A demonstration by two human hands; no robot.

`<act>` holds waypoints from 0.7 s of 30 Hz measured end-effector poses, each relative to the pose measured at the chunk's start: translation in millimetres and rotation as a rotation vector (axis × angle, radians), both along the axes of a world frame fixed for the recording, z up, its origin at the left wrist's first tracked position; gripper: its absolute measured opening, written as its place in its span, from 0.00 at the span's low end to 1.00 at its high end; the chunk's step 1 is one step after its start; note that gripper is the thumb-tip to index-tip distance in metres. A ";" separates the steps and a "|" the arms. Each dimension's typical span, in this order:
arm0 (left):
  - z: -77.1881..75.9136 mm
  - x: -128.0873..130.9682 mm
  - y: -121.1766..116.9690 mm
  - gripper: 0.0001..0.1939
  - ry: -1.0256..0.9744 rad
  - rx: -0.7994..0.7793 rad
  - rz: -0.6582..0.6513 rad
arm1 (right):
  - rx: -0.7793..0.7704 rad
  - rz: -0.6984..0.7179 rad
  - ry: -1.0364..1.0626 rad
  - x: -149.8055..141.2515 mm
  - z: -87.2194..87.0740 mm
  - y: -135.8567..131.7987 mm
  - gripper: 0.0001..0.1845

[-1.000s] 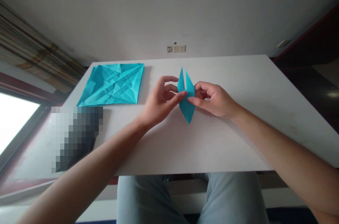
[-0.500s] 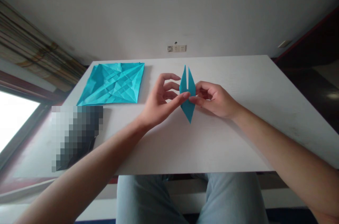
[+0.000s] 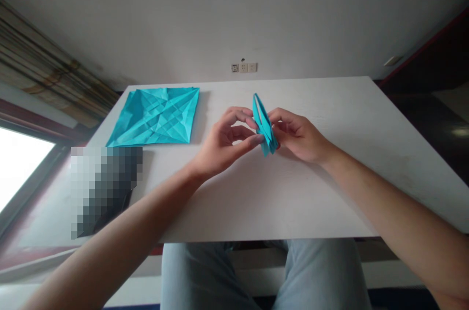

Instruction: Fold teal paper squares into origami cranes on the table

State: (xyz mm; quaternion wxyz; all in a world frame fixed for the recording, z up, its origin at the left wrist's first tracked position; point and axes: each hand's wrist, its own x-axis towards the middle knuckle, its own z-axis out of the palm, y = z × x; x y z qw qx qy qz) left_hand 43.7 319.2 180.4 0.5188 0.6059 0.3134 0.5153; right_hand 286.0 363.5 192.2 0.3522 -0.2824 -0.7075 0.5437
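Note:
A folded piece of blue origami paper [image 3: 264, 126] is held above the table between both hands, turned partly edge-on so that its layers and a narrow gap show. My left hand [image 3: 229, 141] pinches its left side, with the thumb low at the front and the fingers curled behind and above. On the other side, my right hand [image 3: 296, 133] grips the right edge; its fingertips are partly hidden by the paper. A second, larger sheet of blue paper [image 3: 157, 115], opened flat and covered in crease lines, lies at the table's far left.
The white table [image 3: 330, 202] reaches up to a grey wall with sockets [image 3: 244, 68]. A dark, pixelated object [image 3: 110, 188] lies at the left edge, close to my left forearm. A striped curtain [image 3: 47, 55] hangs beside a bright window at the left.
The folded paper has turned from facing me flat, with two points up, to a slanted, nearly edge-on pose with its layers parted. The right thumb has moved behind it.

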 end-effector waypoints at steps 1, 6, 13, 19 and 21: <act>0.8 0.8 -0.2 0.22 0.005 0.000 0.024 | 0.030 -0.003 -0.002 -0.1 0.5 0.1 0.24; 2.6 0.2 1.9 0.30 0.038 -0.027 0.094 | 0.068 0.034 -0.021 0.0 -2.9 -1.3 0.20; 1.6 0.3 2.0 0.29 0.125 -0.050 0.035 | -0.054 0.126 -0.050 5.6 -1.2 -3.5 0.27; 1.5 0.7 1.8 0.32 0.083 -0.101 0.035 | -0.063 0.074 -0.105 5.7 -0.4 -5.0 0.25; -1.1 -0.1 2.7 0.32 0.077 -0.141 -0.009 | -0.042 0.018 -0.130 4.6 -0.3 -5.9 0.24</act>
